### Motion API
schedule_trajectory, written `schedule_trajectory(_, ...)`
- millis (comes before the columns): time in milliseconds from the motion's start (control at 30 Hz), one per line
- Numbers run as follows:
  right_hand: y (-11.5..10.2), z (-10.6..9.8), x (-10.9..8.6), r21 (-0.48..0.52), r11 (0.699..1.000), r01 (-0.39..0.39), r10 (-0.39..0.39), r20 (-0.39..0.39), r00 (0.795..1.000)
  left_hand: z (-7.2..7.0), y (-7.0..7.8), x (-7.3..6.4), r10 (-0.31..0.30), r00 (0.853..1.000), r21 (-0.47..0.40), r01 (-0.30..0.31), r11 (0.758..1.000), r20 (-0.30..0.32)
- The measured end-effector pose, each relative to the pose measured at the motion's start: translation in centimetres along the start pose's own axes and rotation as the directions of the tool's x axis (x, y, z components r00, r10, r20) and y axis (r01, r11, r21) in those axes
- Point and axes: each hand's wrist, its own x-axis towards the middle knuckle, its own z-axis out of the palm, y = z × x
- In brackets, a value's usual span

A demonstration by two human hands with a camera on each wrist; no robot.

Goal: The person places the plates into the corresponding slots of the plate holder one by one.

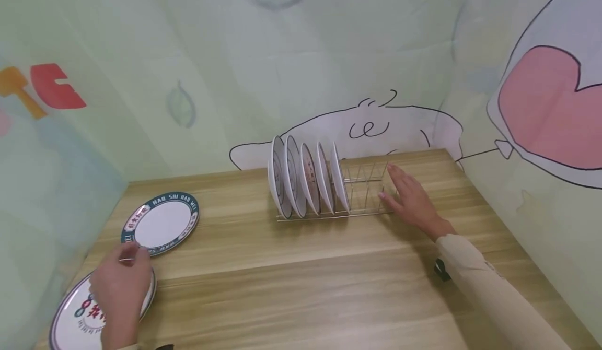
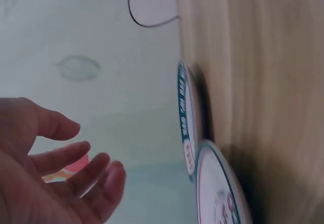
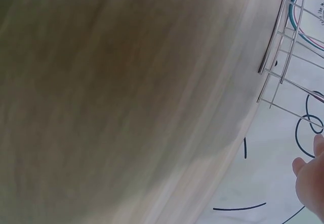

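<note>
My left hand (image 1: 123,282) hovers over a white plate (image 1: 63,323) with a dark rim line and red lettering. Its fingers (image 2: 86,176) curl loosely with nothing between them in the left wrist view. Just behind lies a second plate (image 1: 164,224), white with a green lettered rim. At the right end of a wire dish rack (image 1: 364,214), my right hand (image 1: 414,201) reaches out with extended fingers, thumb and fingertips right by the end wires. Several plates (image 1: 308,180) stand on edge in the rack's left part, and the slots to their right hold none.
The wood-grain table (image 1: 301,292) meets a printed cloth backdrop (image 1: 211,78) behind the rack and at both sides. A small dark object (image 1: 441,270) shows beside the right sleeve (image 1: 475,266).
</note>
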Motion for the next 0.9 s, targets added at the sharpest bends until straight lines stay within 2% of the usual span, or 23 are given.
schedule_trajectory(100,0.0,-0.1,0.2,-0.006,1.0,0.011,-0.011,0.001,1.0,-0.8,-3.0,0.9,-0.044,0.998,0.123,0.039,0.992,0.038)
schedule_trajectory(167,0.0,-0.1,0.2,-0.008,1.0,0.013,-0.013,0.004,1.0,-1.1,-4.7,1.4,-0.088,0.991,0.239,0.062,0.969,0.1)
schedule_trajectory(267,0.0,-0.1,0.2,-0.008,1.0,0.005,-0.005,0.007,1.0,-1.2,-6.5,2.2,-0.183,0.96,0.389,0.089,0.917,0.211)
schedule_trajectory(367,0.0,-0.2,0.1,-0.011,1.0,-0.005,0.005,0.008,1.0,-1.1,-7.6,2.7,-0.24,0.931,0.477,0.084,0.875,0.276)
schedule_trajectory(567,0.0,-0.2,-0.1,-0.002,1.0,-0.002,0.002,0.004,1.0,-0.5,-8.9,3.2,-0.289,0.904,0.469,0.115,0.876,0.317)
schedule_trajectory(667,0.0,-0.2,-0.1,0.003,1.0,-0.005,0.005,0.005,1.0,-0.6,-9.4,3.4,-0.297,0.892,0.474,0.109,0.873,0.34)
schedule_trajectory(800,0.0,-0.2,-0.1,0.006,1.0,-0.015,0.015,0.017,1.0,-0.9,-9.9,3.6,-0.297,0.886,0.522,0.075,0.85,0.356)
schedule_trajectory(900,0.0,-0.2,-0.1,0.01,1.0,-0.019,0.018,0.023,1.0,-1.4,-9.7,3.7,-0.321,0.878,0.554,0.078,0.829,0.356)
